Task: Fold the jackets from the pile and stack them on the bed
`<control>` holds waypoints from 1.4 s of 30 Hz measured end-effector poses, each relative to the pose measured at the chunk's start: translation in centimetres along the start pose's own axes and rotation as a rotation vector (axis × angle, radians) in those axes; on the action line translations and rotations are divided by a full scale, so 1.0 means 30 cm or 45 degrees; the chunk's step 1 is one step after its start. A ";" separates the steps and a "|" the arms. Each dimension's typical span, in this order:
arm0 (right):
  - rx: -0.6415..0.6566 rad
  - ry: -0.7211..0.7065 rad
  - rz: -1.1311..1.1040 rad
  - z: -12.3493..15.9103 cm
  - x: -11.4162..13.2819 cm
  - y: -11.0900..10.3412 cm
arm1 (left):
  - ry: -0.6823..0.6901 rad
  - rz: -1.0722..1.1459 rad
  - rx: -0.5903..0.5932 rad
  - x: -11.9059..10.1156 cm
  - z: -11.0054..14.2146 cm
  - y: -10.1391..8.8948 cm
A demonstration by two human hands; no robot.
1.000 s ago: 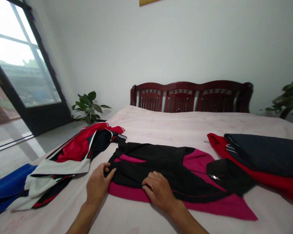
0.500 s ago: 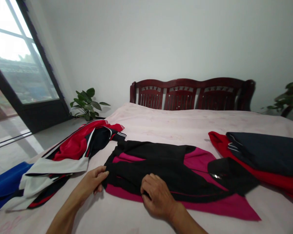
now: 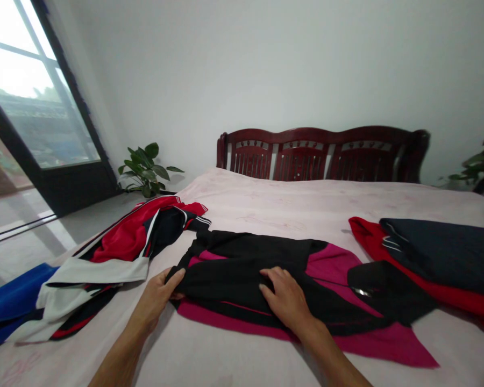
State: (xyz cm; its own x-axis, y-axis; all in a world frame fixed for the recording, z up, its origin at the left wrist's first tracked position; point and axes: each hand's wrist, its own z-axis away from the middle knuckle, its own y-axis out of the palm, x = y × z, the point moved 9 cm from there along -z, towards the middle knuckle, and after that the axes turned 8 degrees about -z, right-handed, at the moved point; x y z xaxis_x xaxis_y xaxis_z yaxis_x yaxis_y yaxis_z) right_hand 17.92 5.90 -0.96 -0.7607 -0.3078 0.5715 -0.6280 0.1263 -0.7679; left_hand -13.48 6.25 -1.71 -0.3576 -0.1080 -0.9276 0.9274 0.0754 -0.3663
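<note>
A black and magenta jacket (image 3: 266, 269) lies spread on the bed (image 3: 290, 209), partly folded. My left hand (image 3: 158, 298) grips its left edge, thumb on top of the black cloth and fingers under it. My right hand (image 3: 287, 298) lies flat on the black fabric near the middle, fingers stretched out.
A heap of red, black and white clothes (image 3: 116, 252) lies to the left, with blue cloth (image 3: 8, 301) at the bed's left edge. A folded dark garment on red cloth (image 3: 435, 258) sits at the right. Behind are a dark wooden headboard (image 3: 322, 156), potted plants (image 3: 145, 172) and a glass door (image 3: 24, 118).
My right hand has slid up and to the right and flattened on the jacket. My left hand has taken hold of the jacket's left edge.
</note>
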 end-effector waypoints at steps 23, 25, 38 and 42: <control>0.045 0.038 0.539 0.046 -0.093 0.034 | 0.912 -1.507 -0.065 -0.123 0.077 0.397; 0.043 0.083 0.569 0.062 -0.142 0.014 | 0.858 -1.502 -0.004 -0.080 0.062 0.392; 0.046 0.138 0.567 0.091 -0.202 -0.014 | 1.074 -1.384 -0.154 -0.377 -0.142 0.394; 0.045 0.148 0.543 0.092 -0.201 -0.023 | 0.670 -1.632 -0.189 -0.238 -0.308 0.361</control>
State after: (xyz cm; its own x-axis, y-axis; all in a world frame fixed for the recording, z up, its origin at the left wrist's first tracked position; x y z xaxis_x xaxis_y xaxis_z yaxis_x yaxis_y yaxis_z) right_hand 23.40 5.07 -4.66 -0.9653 -0.1270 0.2281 -0.2491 0.1863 -0.9504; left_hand -1.89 16.99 0.28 -0.9686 0.1977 0.1505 -0.0825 0.3155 -0.9453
